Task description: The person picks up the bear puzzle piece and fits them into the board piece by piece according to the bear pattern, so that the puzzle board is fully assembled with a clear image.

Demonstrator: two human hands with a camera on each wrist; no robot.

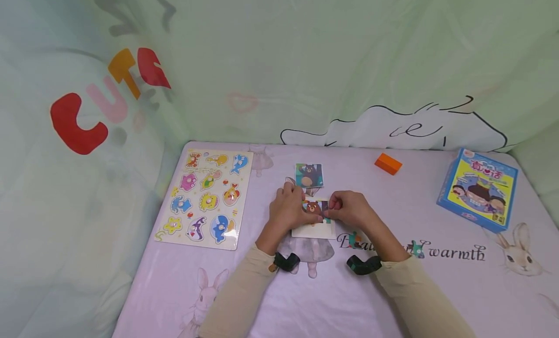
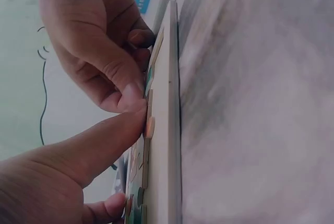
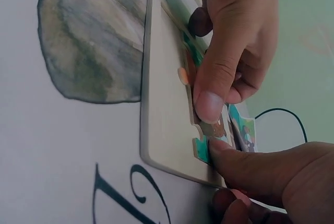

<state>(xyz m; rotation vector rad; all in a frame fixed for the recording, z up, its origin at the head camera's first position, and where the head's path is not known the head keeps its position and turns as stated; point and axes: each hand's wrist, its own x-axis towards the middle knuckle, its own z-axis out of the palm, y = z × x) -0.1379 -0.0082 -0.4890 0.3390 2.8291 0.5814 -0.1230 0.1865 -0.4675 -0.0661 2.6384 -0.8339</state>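
Observation:
A small wooden jigsaw board [image 1: 315, 231] lies flat at mid-table, its fitted pieces forming a brown bear picture [image 1: 313, 208]. My left hand [image 1: 286, 209] grips the board from the left, thumb extended over the bear pieces and other fingers bent at the far side. From the right, my right hand [image 1: 351, 207] pinches a puzzle piece at the board's right edge; its thumb sits beside a green piece [image 3: 201, 150], and the two thumbs nearly meet. The held piece is mostly hidden by fingers. Directly behind the board lies a bear picture card [image 1: 309, 175].
Two loose puzzle pieces lie right of the board, one [image 1: 355, 239] near my right wrist, another [image 1: 417, 249] under my forearm. A sea-animal knob puzzle [image 1: 203, 199] lies left. An orange block [image 1: 388, 163] and a blue game box [image 1: 478, 190] stand right. Curtains border the table.

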